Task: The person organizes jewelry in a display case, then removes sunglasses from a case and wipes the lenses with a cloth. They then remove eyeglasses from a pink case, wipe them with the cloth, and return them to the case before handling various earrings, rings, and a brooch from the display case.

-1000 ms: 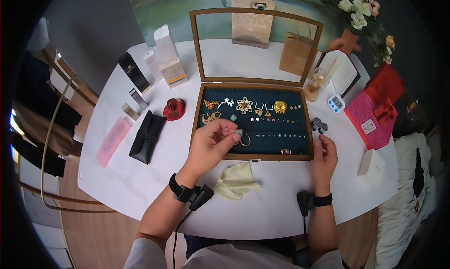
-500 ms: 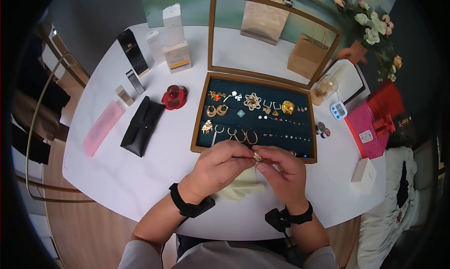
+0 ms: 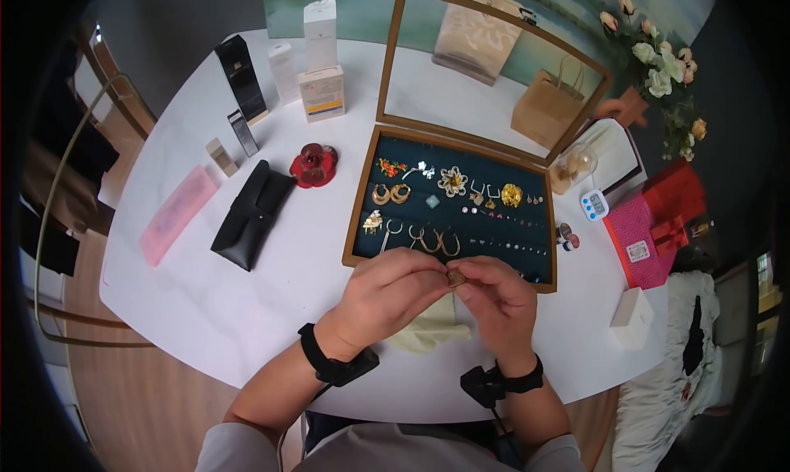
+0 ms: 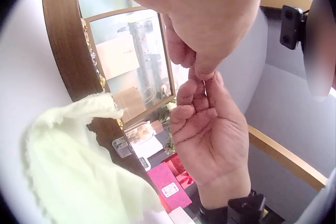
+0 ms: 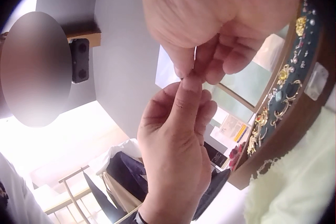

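Note:
My left hand (image 3: 387,297) and right hand (image 3: 499,304) meet in front of the jewelry box (image 3: 450,276). Between their fingertips they pinch a small earring (image 3: 456,279), its gold-coloured side showing in the head view. Both wrist views show thumbs and fingertips touching, with the earring mostly hidden. Beneath the hands lies a pale green cloth (image 3: 428,334), partly covered. Inside the box, a turquoise diamond-shaped earring (image 3: 433,201) sits on dark green lining among brooches, hoops and rows of studs. The box's glass lid (image 3: 390,59) stands up.
Left of the box are a red flower ornament (image 3: 313,166), a black case (image 3: 253,217), a pink pouch (image 3: 177,217) and several cartons (image 3: 321,93). On the right stand a small timer (image 3: 593,204), a pink-red gift box (image 3: 638,246) and a white box (image 3: 632,317).
The left hand has brought the earring from over the box toward me. The right hand has come in from the right side to pinch it too. The head view has shifted.

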